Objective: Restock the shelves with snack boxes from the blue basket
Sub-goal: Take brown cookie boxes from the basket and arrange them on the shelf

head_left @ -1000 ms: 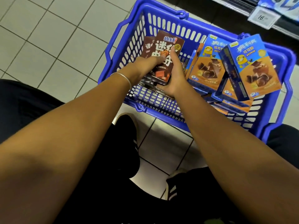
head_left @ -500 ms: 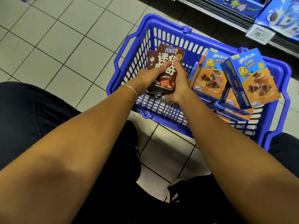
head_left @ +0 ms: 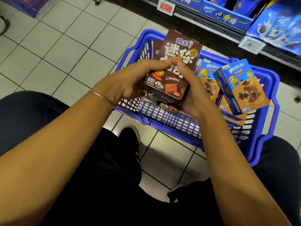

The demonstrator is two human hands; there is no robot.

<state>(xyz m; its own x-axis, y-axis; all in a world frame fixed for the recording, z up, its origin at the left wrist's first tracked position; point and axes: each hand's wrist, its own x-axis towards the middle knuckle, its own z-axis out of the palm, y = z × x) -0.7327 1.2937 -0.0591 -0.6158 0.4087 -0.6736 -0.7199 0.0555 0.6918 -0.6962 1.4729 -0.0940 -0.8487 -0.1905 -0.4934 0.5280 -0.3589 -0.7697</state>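
1. Over the near-left part of the blue basket [head_left: 162, 124], at the middle of the view, a stack of brown snack boxes [head_left: 177, 62] is held above the rim. Its printed front faces the camera and its far end points to 12 o'clock.
2. The left hand [head_left: 128, 80] grips the stack from 9 o'clock, fingers curled under the left edge and thumb laid across the front. A thin bangle [head_left: 101, 98] sits on that wrist.
3. The right hand [head_left: 192, 90] grips the same stack from 3 o'clock, palm against its right side. Its thumb tip almost meets the left thumb beside the cookie picture.
4. Several box edges show beneath the top one. Whether the lowest brown box, at 6 o'clock of the stack, is in the hands or lying in the basket cannot be told.
5. Blue-and-orange snack boxes [head_left: 244, 88], at least three, lie tilted in the basket's right half at 3 o'clock of the hands, touching one another.
6. A shelf [head_left: 203, 18] at 1 o'clock carries blue packs [head_left: 228, 15], with a white price tag [head_left: 250, 44] on its edge. No brown boxes show on it.
7. The restocking looks partway at best. This stack is out of the basket but not yet placed, and the blue-and-orange boxes are left to shelve.
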